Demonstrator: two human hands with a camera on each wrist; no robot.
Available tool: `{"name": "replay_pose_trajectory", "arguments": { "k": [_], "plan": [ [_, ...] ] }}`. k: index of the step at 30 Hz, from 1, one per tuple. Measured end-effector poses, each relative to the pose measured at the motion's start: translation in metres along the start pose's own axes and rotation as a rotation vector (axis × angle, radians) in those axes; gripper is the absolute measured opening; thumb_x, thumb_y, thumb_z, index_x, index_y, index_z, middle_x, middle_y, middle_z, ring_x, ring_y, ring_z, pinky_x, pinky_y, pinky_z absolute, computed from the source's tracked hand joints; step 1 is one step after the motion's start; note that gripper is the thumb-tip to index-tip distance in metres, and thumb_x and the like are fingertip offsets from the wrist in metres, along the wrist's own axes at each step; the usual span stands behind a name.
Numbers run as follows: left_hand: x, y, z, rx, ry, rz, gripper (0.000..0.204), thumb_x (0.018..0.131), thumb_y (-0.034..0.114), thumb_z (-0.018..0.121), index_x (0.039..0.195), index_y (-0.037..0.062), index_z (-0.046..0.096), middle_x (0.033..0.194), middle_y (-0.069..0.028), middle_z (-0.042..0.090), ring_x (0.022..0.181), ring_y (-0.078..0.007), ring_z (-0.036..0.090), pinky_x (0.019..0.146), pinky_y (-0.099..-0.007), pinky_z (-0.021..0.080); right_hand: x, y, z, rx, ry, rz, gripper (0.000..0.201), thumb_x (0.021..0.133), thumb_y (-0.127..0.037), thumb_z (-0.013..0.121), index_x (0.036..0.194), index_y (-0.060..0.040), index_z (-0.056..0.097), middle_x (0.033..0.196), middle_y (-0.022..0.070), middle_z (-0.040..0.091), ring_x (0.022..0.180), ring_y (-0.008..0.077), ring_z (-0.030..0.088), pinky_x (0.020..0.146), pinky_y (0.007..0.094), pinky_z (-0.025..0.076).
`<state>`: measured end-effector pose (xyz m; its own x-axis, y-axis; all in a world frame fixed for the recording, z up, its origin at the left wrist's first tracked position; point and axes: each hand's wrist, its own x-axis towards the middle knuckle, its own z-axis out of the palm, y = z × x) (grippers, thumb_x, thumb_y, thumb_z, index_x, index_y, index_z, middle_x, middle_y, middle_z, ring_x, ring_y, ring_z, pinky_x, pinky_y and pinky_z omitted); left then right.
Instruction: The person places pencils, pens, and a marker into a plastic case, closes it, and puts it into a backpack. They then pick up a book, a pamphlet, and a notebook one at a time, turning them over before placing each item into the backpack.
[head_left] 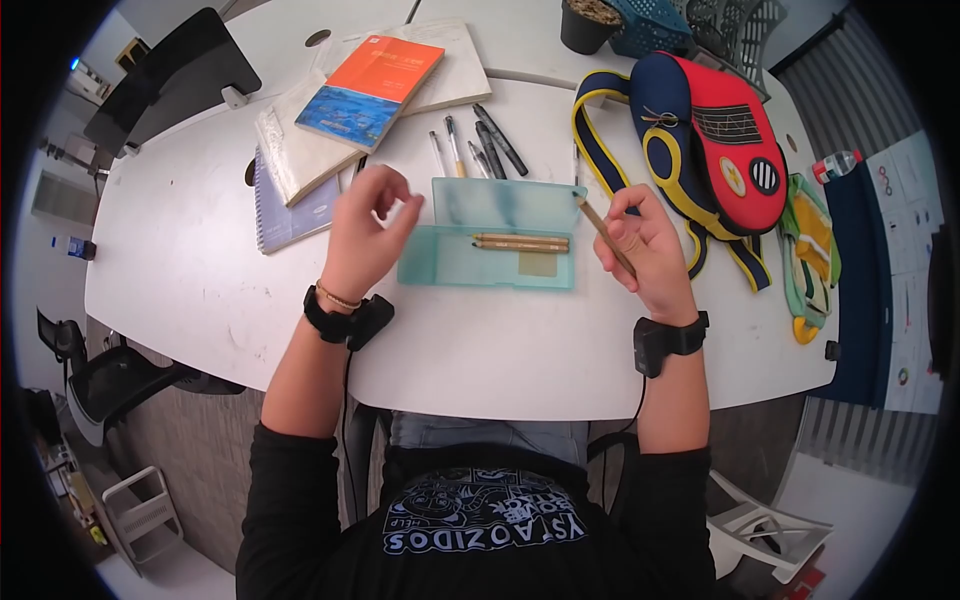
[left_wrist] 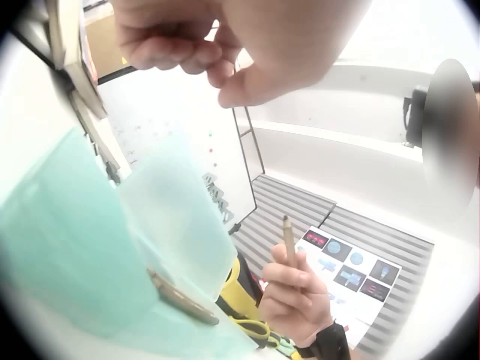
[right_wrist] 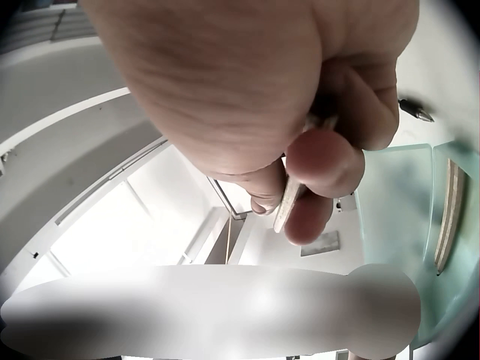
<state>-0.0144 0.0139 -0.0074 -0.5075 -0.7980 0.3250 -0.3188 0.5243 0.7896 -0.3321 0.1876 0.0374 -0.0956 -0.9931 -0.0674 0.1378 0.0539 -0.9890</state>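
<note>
A wooden pencil is pinched in my right hand, its dark tip pointing up and toward the case. In the left wrist view the same pencil stands up from the fingers. My left hand hovers by the left end of the case, fingers loosely bent, nothing visible in them. Between the hands lies a translucent teal pencil case, its lid folded back. Several wooden pencils lie together inside it, above a small tan square.
Several pens lie behind the case. At the back left are an orange and blue book, pale books and a spiral notebook. A red and navy backpack sits at the right, with a potted plant farther back.
</note>
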Motion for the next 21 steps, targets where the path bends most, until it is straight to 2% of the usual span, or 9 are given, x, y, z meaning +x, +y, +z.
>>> {"name": "replay_pose_trajectory", "arguments": {
  "k": [1, 3, 5, 6, 7, 10, 12, 16, 21],
  "plan": [
    [0.0, 0.001, -0.002, -0.094, 0.115, 0.021, 0.013, 0.096, 0.006, 0.075, 0.098, 0.0011, 0.063, 0.092, -0.0006, 0.061, 0.083, -0.0102, 0.057, 0.074, -0.0265, 0.047, 0.002, 0.005, -0.001, 0.016, -0.065, 0.002, 0.02, 0.111, -0.024, 0.063, 0.119, -0.0067, 0.059, 0.086, 0.0069, 0.067, 0.056, 0.0052, 0.047, 0.053, 0.0175, 0.034],
    [-0.004, 0.009, -0.007, -0.181, 0.095, 0.035, 0.008, 0.099, 0.003, 0.07, 0.1, 0.0002, 0.063, 0.095, -0.0002, 0.062, 0.086, -0.0087, 0.058, 0.076, -0.0242, 0.047, 0.003, 0.009, -0.002, 0.033, -0.129, 0.003, 0.016, 0.109, -0.018, 0.065, 0.119, -0.0069, 0.058, 0.09, 0.0076, 0.07, 0.059, 0.0052, 0.048, 0.057, 0.0184, 0.038],
    [-0.006, 0.023, -0.009, -0.281, -0.117, 0.082, 0.01, 0.099, 0.004, 0.069, 0.107, -0.0008, 0.064, 0.097, -0.0022, 0.065, 0.087, -0.0097, 0.062, 0.078, -0.0237, 0.049, 0.002, 0.012, 0.005, -0.001, -0.21, 0.028, 0.015, 0.106, -0.008, 0.065, 0.119, -0.006, 0.058, 0.096, 0.0089, 0.072, 0.065, 0.0057, 0.05, 0.063, 0.0201, 0.043],
    [-0.007, 0.026, -0.008, -0.273, -0.207, 0.095, 0.02, 0.098, 0.004, 0.07, 0.117, -0.0014, 0.067, 0.098, -0.0034, 0.069, 0.087, -0.0105, 0.065, 0.077, -0.0237, 0.051, 0.001, 0.01, 0.008, -0.008, -0.247, 0.062, 0.018, 0.105, -0.005, 0.063, 0.122, -0.0039, 0.059, 0.102, 0.0107, 0.074, 0.072, 0.0066, 0.054, 0.069, 0.0226, 0.047],
    [-0.008, 0.033, -0.007, -0.274, -0.208, 0.087, 0.02, 0.098, 0.004, 0.07, 0.117, -0.0014, 0.067, 0.098, -0.0034, 0.069, 0.087, -0.0105, 0.065, 0.077, -0.0237, 0.051, 0.0, 0.01, 0.012, -0.004, -0.249, 0.069, 0.018, 0.105, -0.005, 0.063, 0.122, -0.0039, 0.059, 0.102, 0.0107, 0.074, 0.072, 0.0066, 0.054, 0.069, 0.0226, 0.047],
    [-0.005, 0.05, 0.0, -0.344, -0.403, 0.053, 0.027, 0.094, 0.005, 0.075, 0.12, 0.0003, 0.073, 0.097, -0.0035, 0.073, 0.085, -0.0114, 0.069, 0.072, -0.025, 0.052, -0.001, 0.008, 0.024, -0.038, -0.275, 0.082, 0.022, 0.104, -0.003, 0.063, 0.126, -0.0019, 0.061, 0.106, 0.012, 0.076, 0.074, 0.0072, 0.058, 0.069, 0.0228, 0.048],
    [-0.006, 0.042, 0.001, -0.283, -0.427, 0.081, 0.026, 0.093, 0.005, 0.077, 0.118, 0.0012, 0.074, 0.098, -0.0048, 0.074, 0.085, -0.0122, 0.069, 0.071, -0.0254, 0.053, -0.001, 0.004, 0.029, -0.062, -0.286, 0.142, 0.025, 0.102, 0.0, 0.059, 0.127, 0.0006, 0.061, 0.107, 0.0159, 0.075, 0.072, 0.0097, 0.061, 0.065, 0.0226, 0.046],
    [-0.004, 0.036, 0.002, -0.216, -0.444, 0.123, 0.024, 0.09, 0.004, 0.079, 0.114, 0.0036, 0.076, 0.097, -0.0067, 0.075, 0.082, -0.0144, 0.07, 0.068, -0.0263, 0.053, 0.005, 0.016, 0.026, -0.053, -0.282, 0.165, 0.029, 0.1, 0.002, 0.056, 0.129, 0.0013, 0.062, 0.109, 0.0167, 0.076, 0.072, 0.0102, 0.063, 0.065, 0.0221, 0.046],
    [-0.008, 0.045, 0.014, -0.166, -0.356, 0.211, 0.021, 0.09, 0.007, 0.082, 0.11, 0.0028, 0.077, 0.09, -0.0047, 0.075, 0.076, -0.0145, 0.068, 0.067, -0.0267, 0.053, 0.003, 0.018, 0.027, -0.051, -0.297, 0.088, 0.033, 0.099, 0.002, 0.054, 0.131, 0.0016, 0.061, 0.109, 0.0161, 0.076, 0.075, 0.0113, 0.065, 0.066, 0.023, 0.048]
  ]
}}
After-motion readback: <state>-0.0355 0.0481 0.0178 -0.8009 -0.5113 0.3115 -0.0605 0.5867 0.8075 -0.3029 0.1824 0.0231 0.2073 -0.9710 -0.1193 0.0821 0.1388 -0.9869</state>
